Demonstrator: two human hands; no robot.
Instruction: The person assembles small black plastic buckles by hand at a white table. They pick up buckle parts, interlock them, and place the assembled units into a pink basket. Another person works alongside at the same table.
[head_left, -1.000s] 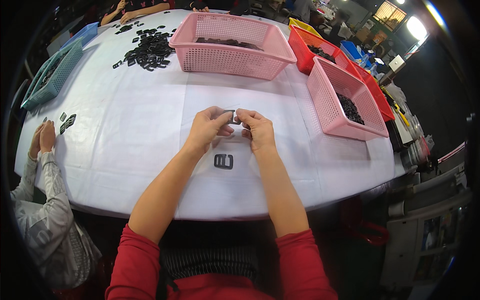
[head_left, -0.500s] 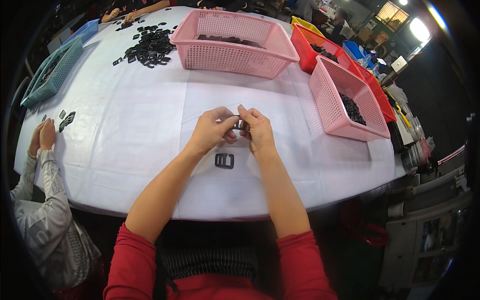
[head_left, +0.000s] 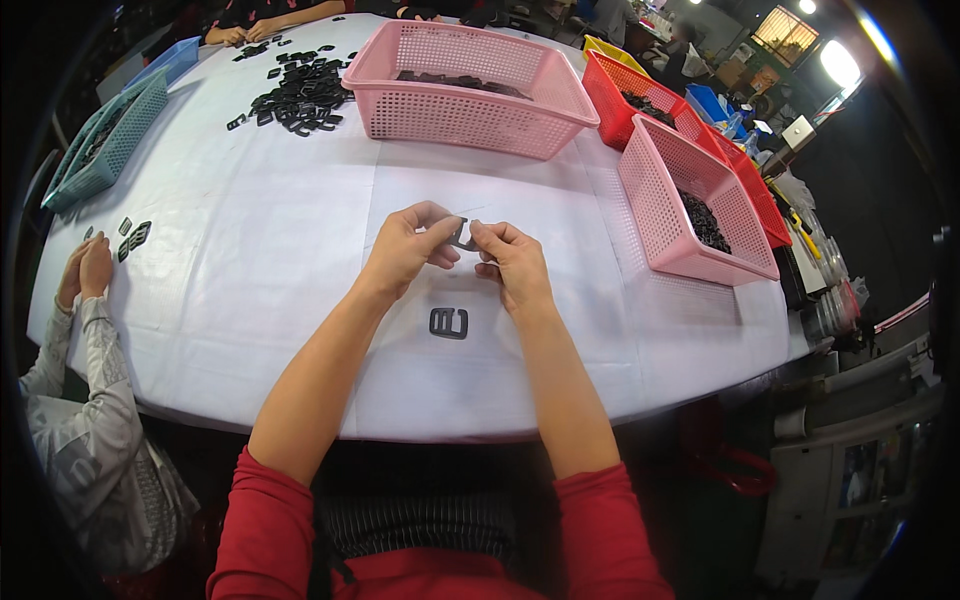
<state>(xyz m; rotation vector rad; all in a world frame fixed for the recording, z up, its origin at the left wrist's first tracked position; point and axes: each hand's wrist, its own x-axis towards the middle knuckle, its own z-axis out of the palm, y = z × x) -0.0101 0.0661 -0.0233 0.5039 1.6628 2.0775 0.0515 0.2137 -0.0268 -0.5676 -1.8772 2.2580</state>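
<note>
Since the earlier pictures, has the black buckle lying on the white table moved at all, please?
No. The black buckle lies in the same spot on the white table, just below both hands, near the table's front edge.

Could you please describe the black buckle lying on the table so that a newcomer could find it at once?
On the white table, look just below the hands. The buckle lies there alone, flat, unlike the piled ones far off.
</note>
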